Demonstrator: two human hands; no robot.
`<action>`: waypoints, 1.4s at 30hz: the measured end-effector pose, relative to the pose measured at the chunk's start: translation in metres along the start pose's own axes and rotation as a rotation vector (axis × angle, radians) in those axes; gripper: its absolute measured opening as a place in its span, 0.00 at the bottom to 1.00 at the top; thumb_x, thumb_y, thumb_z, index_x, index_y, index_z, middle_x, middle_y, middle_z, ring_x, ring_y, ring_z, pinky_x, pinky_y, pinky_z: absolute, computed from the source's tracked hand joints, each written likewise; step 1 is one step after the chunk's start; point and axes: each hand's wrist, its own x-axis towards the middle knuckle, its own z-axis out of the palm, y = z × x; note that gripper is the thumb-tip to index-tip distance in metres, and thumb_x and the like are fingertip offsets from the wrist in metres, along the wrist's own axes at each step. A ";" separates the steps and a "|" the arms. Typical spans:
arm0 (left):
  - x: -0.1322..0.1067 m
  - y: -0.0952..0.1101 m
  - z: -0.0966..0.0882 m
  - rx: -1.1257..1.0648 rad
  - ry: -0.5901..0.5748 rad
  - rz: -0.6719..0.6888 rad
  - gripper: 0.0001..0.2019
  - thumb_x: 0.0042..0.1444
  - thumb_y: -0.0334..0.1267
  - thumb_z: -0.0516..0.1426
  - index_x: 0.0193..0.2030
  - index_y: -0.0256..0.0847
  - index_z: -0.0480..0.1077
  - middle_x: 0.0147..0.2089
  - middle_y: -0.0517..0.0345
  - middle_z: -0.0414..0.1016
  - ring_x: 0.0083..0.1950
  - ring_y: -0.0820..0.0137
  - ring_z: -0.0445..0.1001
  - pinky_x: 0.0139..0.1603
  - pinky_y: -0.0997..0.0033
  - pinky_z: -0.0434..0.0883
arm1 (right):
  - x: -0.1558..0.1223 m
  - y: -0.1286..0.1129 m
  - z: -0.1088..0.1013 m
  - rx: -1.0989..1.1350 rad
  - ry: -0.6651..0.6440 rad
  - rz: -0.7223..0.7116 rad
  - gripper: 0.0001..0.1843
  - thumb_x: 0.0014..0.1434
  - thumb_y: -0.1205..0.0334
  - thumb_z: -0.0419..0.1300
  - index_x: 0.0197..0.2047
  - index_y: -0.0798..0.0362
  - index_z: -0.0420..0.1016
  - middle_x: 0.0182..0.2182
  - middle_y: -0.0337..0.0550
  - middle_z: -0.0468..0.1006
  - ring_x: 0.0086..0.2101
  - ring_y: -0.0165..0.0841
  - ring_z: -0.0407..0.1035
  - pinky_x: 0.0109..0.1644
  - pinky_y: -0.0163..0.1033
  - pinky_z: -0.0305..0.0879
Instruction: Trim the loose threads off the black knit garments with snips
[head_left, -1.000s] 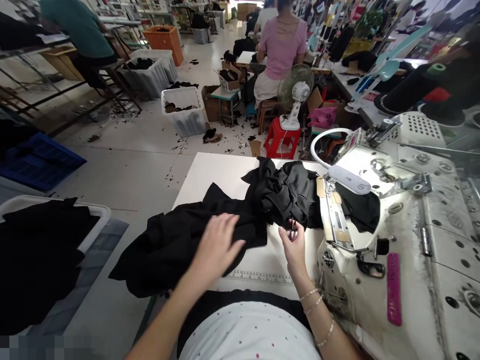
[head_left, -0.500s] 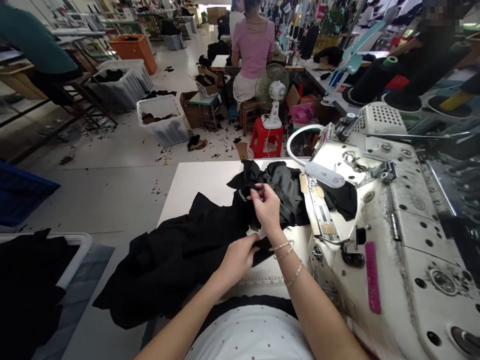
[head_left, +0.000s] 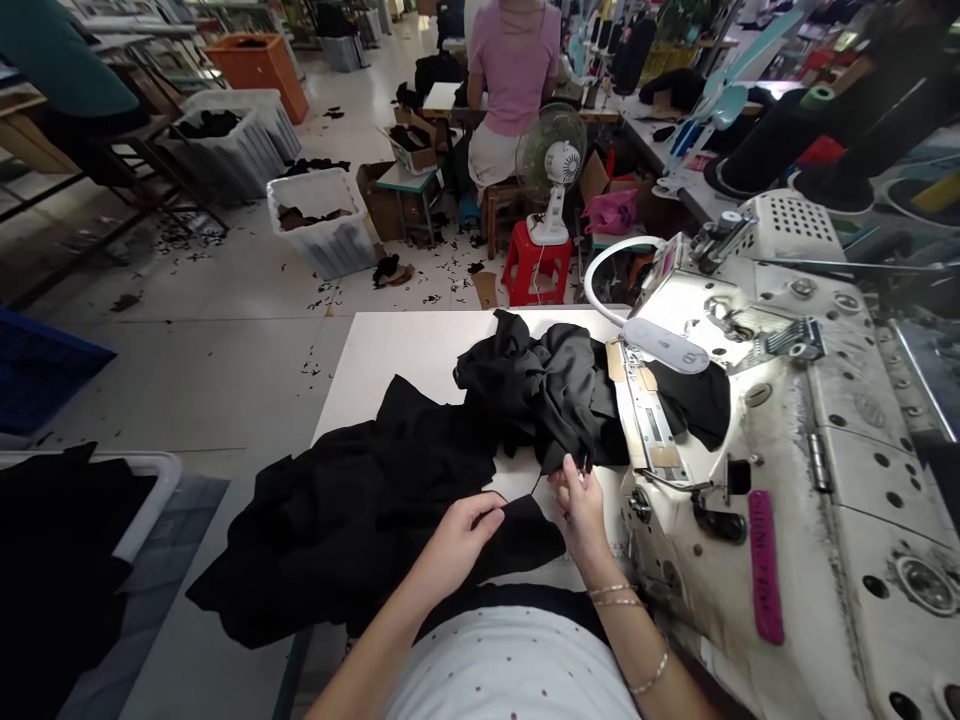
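Note:
My left hand (head_left: 463, 535) is closed in a pinch on the edge of a black fabric piece (head_left: 337, 515), which spreads leftward over the white table. To the right, my right hand (head_left: 583, 508) has its fingers pinched together at the lower edge of a bunched, shinier black cloth (head_left: 551, 375). A small glint shows at those fingertips, too small to name. Between the two hands runs a thin dark thread (head_left: 535, 486). The bunched cloth reaches to the white sewing machine (head_left: 795, 420), and more black fabric shows behind the machine's plate.
A white table (head_left: 375, 345) carries the fabric. At lower left stands a bin (head_left: 161, 500) of black cloth. A machine lamp (head_left: 666, 345) hangs over the sewing area. Beyond the table are a fan (head_left: 559, 170) on a red stool (head_left: 536, 265) and a seated person in pink (head_left: 517, 70).
My right hand has moved down and to the right, off the top of the bunched cloth to its lower edge. My left hand has shifted slightly down and left, still gripping the fabric.

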 end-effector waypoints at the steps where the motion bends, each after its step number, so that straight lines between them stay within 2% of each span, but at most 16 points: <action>1: -0.001 0.000 0.001 -0.008 -0.008 -0.010 0.13 0.55 0.44 0.49 0.28 0.37 0.67 0.29 0.60 0.65 0.33 0.71 0.63 0.36 0.74 0.61 | 0.002 -0.002 0.001 0.034 0.015 0.044 0.19 0.51 0.46 0.56 0.24 0.52 0.57 0.13 0.28 0.53 0.13 0.22 0.42 0.14 0.31 0.42; 4: -0.006 -0.001 0.002 -0.013 -0.024 -0.026 0.14 0.55 0.46 0.49 0.29 0.37 0.66 0.28 0.60 0.63 0.32 0.72 0.61 0.35 0.74 0.60 | 0.012 -0.022 0.011 0.107 0.120 0.056 0.18 0.47 0.49 0.60 0.26 0.52 0.59 0.16 0.30 0.58 0.16 0.23 0.51 0.19 0.32 0.52; 6: -0.010 -0.002 0.001 -0.011 -0.041 -0.026 0.14 0.55 0.46 0.49 0.29 0.37 0.66 0.28 0.61 0.62 0.32 0.72 0.61 0.35 0.74 0.60 | 0.020 -0.041 0.023 0.081 0.223 -0.091 0.16 0.46 0.51 0.61 0.30 0.53 0.62 0.23 0.36 0.66 0.23 0.27 0.60 0.27 0.33 0.59; 8: -0.015 -0.003 -0.003 -0.030 -0.061 -0.043 0.15 0.55 0.47 0.49 0.29 0.37 0.66 0.28 0.61 0.63 0.32 0.73 0.61 0.36 0.74 0.60 | 0.026 -0.058 0.036 -0.042 0.262 -0.260 0.13 0.48 0.53 0.59 0.29 0.54 0.63 0.24 0.39 0.68 0.26 0.30 0.63 0.31 0.35 0.60; 9: -0.017 -0.003 -0.005 -0.058 -0.062 -0.058 0.15 0.55 0.48 0.51 0.29 0.37 0.66 0.29 0.60 0.64 0.33 0.72 0.62 0.37 0.74 0.61 | 0.029 -0.064 0.044 -0.146 0.223 -0.324 0.12 0.49 0.54 0.58 0.26 0.53 0.63 0.23 0.39 0.68 0.25 0.30 0.62 0.30 0.35 0.59; 11: -0.021 -0.005 -0.009 -0.158 -0.065 -0.094 0.14 0.52 0.48 0.54 0.30 0.37 0.67 0.32 0.60 0.66 0.36 0.71 0.63 0.39 0.74 0.62 | 0.032 -0.067 0.056 -0.401 0.041 -0.378 0.13 0.49 0.54 0.58 0.22 0.53 0.62 0.18 0.38 0.66 0.21 0.30 0.60 0.27 0.35 0.55; 14: -0.022 -0.009 -0.016 -0.353 -0.062 -0.158 0.14 0.49 0.47 0.58 0.29 0.37 0.67 0.31 0.61 0.66 0.35 0.74 0.64 0.39 0.77 0.63 | 0.031 -0.054 0.062 -0.682 -0.231 -0.331 0.14 0.49 0.53 0.59 0.21 0.53 0.66 0.18 0.40 0.68 0.21 0.31 0.61 0.25 0.35 0.51; 18: -0.019 -0.015 -0.022 -0.520 0.032 -0.220 0.15 0.47 0.46 0.59 0.28 0.37 0.62 0.25 0.65 0.60 0.26 0.79 0.58 0.28 0.81 0.59 | 0.017 -0.025 0.040 -0.695 -0.280 -0.274 0.11 0.52 0.55 0.57 0.31 0.55 0.72 0.23 0.43 0.73 0.24 0.33 0.66 0.27 0.35 0.57; 22: -0.018 -0.013 -0.022 -0.545 0.008 -0.224 0.16 0.49 0.47 0.58 0.27 0.38 0.59 0.23 0.67 0.56 0.24 0.81 0.53 0.24 0.83 0.57 | 0.003 -0.008 0.005 -0.734 -0.369 -0.378 0.15 0.55 0.58 0.55 0.43 0.55 0.73 0.19 0.39 0.69 0.21 0.33 0.65 0.25 0.36 0.59; 24: -0.021 -0.009 -0.023 -0.501 -0.002 -0.196 0.17 0.50 0.50 0.56 0.27 0.38 0.58 0.24 0.66 0.56 0.25 0.80 0.54 0.25 0.83 0.58 | 0.001 -0.007 -0.004 -0.784 -0.396 -0.437 0.13 0.51 0.62 0.59 0.41 0.53 0.74 0.22 0.42 0.72 0.24 0.36 0.67 0.26 0.37 0.60; 26: -0.025 -0.001 -0.026 -0.427 -0.010 -0.124 0.19 0.49 0.52 0.57 0.28 0.38 0.58 0.25 0.65 0.58 0.26 0.80 0.56 0.25 0.83 0.59 | 0.004 -0.011 -0.004 -0.809 -0.331 -0.460 0.09 0.48 0.67 0.59 0.35 0.53 0.75 0.27 0.47 0.74 0.27 0.39 0.68 0.28 0.39 0.60; 30: -0.033 0.034 -0.040 -0.282 0.008 0.079 0.20 0.42 0.48 0.63 0.28 0.39 0.58 0.26 0.65 0.61 0.27 0.79 0.60 0.24 0.84 0.60 | 0.027 -0.043 0.018 -0.819 -0.102 -0.513 0.10 0.48 0.70 0.53 0.34 0.56 0.73 0.26 0.49 0.72 0.27 0.40 0.67 0.28 0.40 0.58; 33: -0.033 0.071 -0.053 -0.205 0.072 0.120 0.17 0.44 0.45 0.63 0.28 0.40 0.58 0.25 0.66 0.63 0.26 0.79 0.62 0.24 0.85 0.61 | 0.048 -0.084 0.039 -0.768 -0.031 -0.610 0.16 0.47 0.74 0.49 0.37 0.55 0.72 0.29 0.46 0.72 0.31 0.37 0.67 0.32 0.38 0.59; 36: -0.031 0.096 -0.065 -0.194 0.058 0.155 0.15 0.47 0.46 0.61 0.29 0.40 0.59 0.24 0.66 0.63 0.24 0.81 0.61 0.22 0.86 0.60 | 0.056 -0.127 0.054 -0.488 0.104 -0.839 0.17 0.47 0.75 0.46 0.36 0.56 0.72 0.29 0.42 0.71 0.32 0.34 0.67 0.35 0.37 0.61; 38: -0.030 0.102 -0.071 -0.244 0.037 0.178 0.14 0.48 0.46 0.59 0.30 0.41 0.60 0.24 0.66 0.62 0.22 0.81 0.60 0.21 0.86 0.59 | 0.048 -0.154 0.059 -0.299 0.159 -0.971 0.14 0.48 0.75 0.47 0.33 0.55 0.71 0.27 0.40 0.71 0.31 0.32 0.67 0.36 0.36 0.62; 42: -0.029 0.094 -0.073 -0.368 0.052 0.225 0.13 0.49 0.45 0.60 0.34 0.41 0.62 0.27 0.65 0.63 0.24 0.81 0.61 0.22 0.85 0.60 | 0.012 -0.199 0.063 -0.178 0.103 -1.117 0.15 0.50 0.76 0.47 0.35 0.54 0.70 0.28 0.38 0.70 0.31 0.30 0.66 0.37 0.36 0.63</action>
